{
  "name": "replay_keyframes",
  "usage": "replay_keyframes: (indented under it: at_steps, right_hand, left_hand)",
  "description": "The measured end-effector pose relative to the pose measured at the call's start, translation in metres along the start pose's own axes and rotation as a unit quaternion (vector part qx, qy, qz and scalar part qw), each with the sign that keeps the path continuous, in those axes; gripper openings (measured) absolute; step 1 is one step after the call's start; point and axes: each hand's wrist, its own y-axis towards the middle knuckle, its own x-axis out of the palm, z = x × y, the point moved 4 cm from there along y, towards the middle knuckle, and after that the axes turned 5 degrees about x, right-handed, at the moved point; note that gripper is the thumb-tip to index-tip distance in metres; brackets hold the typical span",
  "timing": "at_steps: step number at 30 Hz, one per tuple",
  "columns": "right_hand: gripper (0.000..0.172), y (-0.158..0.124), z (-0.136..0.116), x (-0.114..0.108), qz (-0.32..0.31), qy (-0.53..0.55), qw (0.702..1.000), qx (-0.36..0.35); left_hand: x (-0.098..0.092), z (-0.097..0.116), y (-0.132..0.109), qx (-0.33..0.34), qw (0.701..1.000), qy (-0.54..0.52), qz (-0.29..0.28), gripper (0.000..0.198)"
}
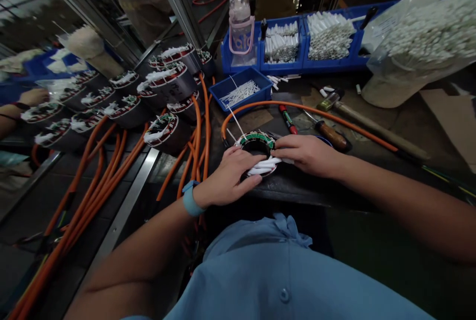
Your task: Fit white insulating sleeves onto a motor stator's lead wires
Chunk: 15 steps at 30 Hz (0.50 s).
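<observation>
A ring-shaped motor stator (265, 137) with a green inner edge lies in front of me at the bench's front edge. White sleeves (265, 165) lie bundled along its near side. My left hand (236, 171) grips the stator's left side, with forefinger and thumb on either side of the sleeves. From the right, my right hand (307, 154) presses its fingers together at the right end of the bundle; its fingertips partly hide what they pinch. Thin white strands stick up at the stator's back left. An orange cable (290, 104) arcs behind it.
Several finished-looking stators (169, 132) with orange cables crowd the left. A small blue tray (241, 92) holds thin white tubes. Behind are blue bins (284, 65) and a bottle (241, 27). A mallet (383, 129), screwdriver (330, 134), red marker (287, 119) and bag of sleeves (420, 42) sit right.
</observation>
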Motion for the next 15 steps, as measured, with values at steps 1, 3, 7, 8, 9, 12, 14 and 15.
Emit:
replay_keyframes:
  at_steps: [1,3,7,8,9,12,14,15]
  right_hand:
    - [0.033,-0.002,-0.001,0.001,0.007,-0.006,1.0,-0.006]
    - [0.033,-0.006,-0.003,0.003,0.014,-0.006,1.0,-0.014]
    - [0.035,-0.007,-0.007,0.001,-0.013,0.003,1.0,-0.013]
    - [0.034,-0.005,-0.008,0.0,-0.017,-0.003,1.0,-0.003]
    - [0.032,-0.001,-0.008,-0.002,-0.021,-0.011,1.0,0.009]
    - [0.029,0.014,-0.007,-0.005,-0.048,-0.015,0.998,0.036]
    - [0.026,0.025,-0.006,-0.008,-0.084,0.001,0.996,0.042]
    - [0.024,0.03,-0.006,-0.01,-0.103,0.008,0.994,0.043]
  left_hand:
    - [-0.001,0.0,0.0,-0.004,1.0,-0.005,-0.006,0.04]
    - [-0.001,-0.001,0.002,-0.018,1.0,-0.002,-0.007,0.037]
    - [0.003,0.001,0.005,-0.044,0.998,0.037,0.023,0.029]
    - [0.004,0.002,0.005,-0.049,0.997,0.049,0.033,0.027]
    - [0.005,0.002,0.005,-0.051,0.996,0.059,0.042,0.027]
    - [0.008,0.002,0.004,-0.036,0.996,0.066,0.053,0.029]
    - [0.009,0.0,0.002,-0.023,0.997,0.057,0.055,0.032]
    - [0.01,-0.001,0.001,-0.019,0.997,0.053,0.055,0.034]
